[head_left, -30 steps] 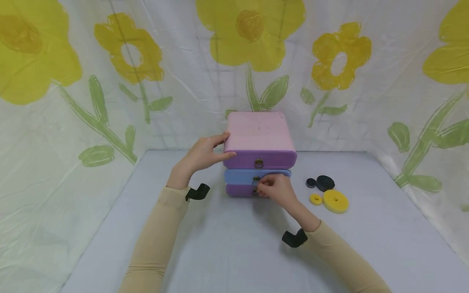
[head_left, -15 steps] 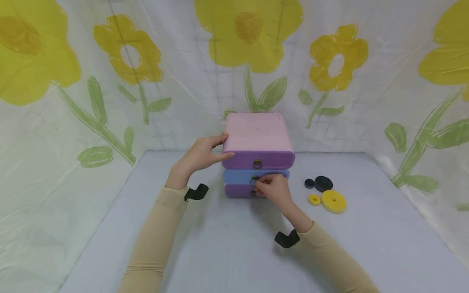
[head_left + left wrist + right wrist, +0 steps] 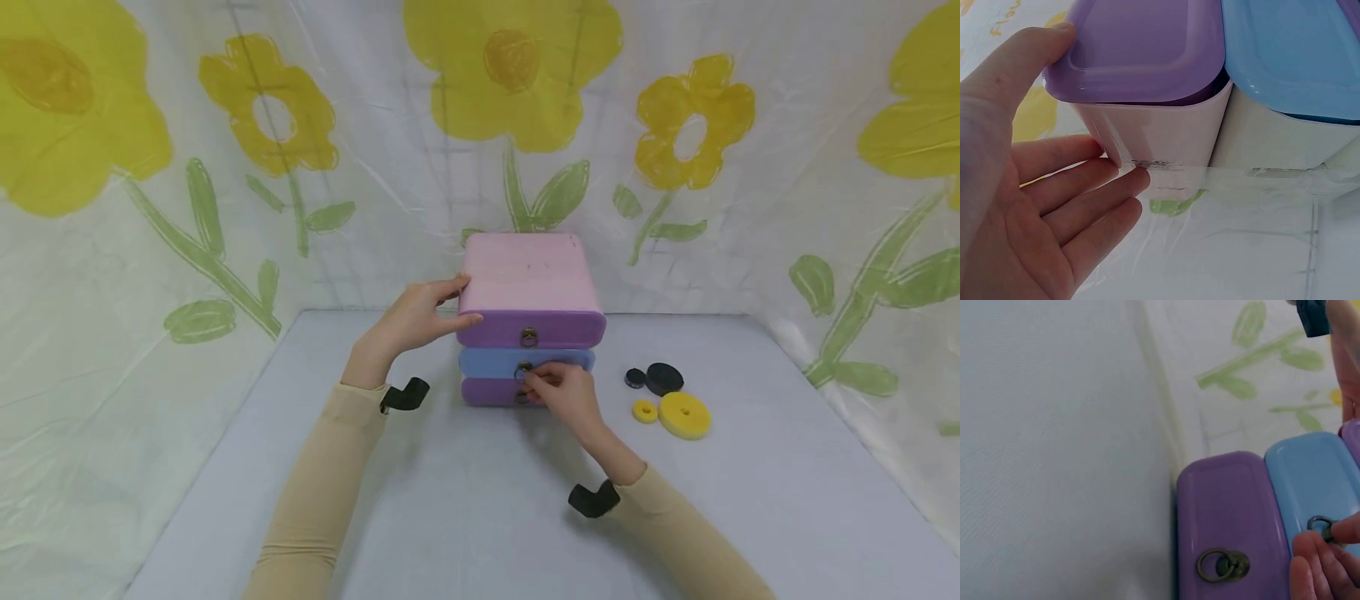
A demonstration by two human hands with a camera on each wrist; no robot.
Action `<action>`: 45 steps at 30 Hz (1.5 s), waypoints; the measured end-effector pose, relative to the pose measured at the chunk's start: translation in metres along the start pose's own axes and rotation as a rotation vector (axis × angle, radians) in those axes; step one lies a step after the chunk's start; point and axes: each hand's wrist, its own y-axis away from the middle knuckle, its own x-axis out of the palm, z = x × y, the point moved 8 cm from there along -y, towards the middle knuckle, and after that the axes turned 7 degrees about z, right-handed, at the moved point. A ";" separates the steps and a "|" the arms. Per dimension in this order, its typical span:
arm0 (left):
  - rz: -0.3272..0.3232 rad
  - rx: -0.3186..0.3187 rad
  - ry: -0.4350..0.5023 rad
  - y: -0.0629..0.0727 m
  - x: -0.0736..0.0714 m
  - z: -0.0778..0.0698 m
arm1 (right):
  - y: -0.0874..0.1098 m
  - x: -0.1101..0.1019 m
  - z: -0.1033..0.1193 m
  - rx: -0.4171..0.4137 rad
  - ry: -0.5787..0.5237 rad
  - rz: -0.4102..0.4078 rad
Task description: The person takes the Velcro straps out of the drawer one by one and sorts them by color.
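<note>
A small drawer cabinet with a pink top (image 3: 529, 271) stands on the table near the back. Its top drawer front is purple (image 3: 487, 330), the middle one blue (image 3: 487, 363), the bottom one purple (image 3: 487, 392). My left hand (image 3: 412, 317) steadies the cabinet's upper left corner: the thumb rests on the purple front's edge and the fingertips touch the side wall. In the right wrist view, my right hand (image 3: 1329, 569) pinches the ring pull (image 3: 1319, 522) on the blue drawer, partly hiding it. The bottom drawer's ring pull (image 3: 1216, 565) hangs free beside it.
Right of the cabinet lie a large yellow disc (image 3: 685, 415), a small yellow ring (image 3: 645, 411), a large black disc (image 3: 664, 379) and a small black one (image 3: 635, 378). Behind the table hangs a flower-printed sheet (image 3: 390, 208).
The right wrist and forearm have shifted slightly left, while the fingers stay at the blue drawer's ring pull. The left hand, cabinet and discs hold their places apart from slight camera drift.
</note>
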 end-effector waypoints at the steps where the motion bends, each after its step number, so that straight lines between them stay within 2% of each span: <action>1: 0.001 0.002 -0.002 0.000 0.000 0.000 | 0.000 0.000 -0.001 0.002 0.002 0.002; 5: -0.001 0.000 -0.006 -0.001 0.000 0.001 | 0.004 -0.003 -0.006 -0.006 0.047 0.002; 8: 0.002 -0.005 -0.008 -0.001 0.000 0.003 | 0.007 -0.005 -0.011 -0.018 0.122 -0.001; 13: 0.005 -0.006 -0.012 -0.001 0.000 0.004 | 0.010 -0.001 -0.024 -0.016 0.196 0.033; 17: 0.008 -0.010 -0.008 0.000 0.001 0.005 | 0.011 0.006 -0.037 0.025 0.189 0.066; 22: 0.011 -0.017 0.000 0.000 0.002 0.005 | 0.009 0.016 -0.048 0.028 0.157 0.095; 31: 0.007 -0.022 -0.002 -0.001 0.003 0.006 | 0.004 0.024 -0.048 0.006 0.123 0.112; 45: -0.001 -0.014 0.009 -0.001 0.001 0.003 | 0.003 0.022 -0.049 0.021 0.132 0.039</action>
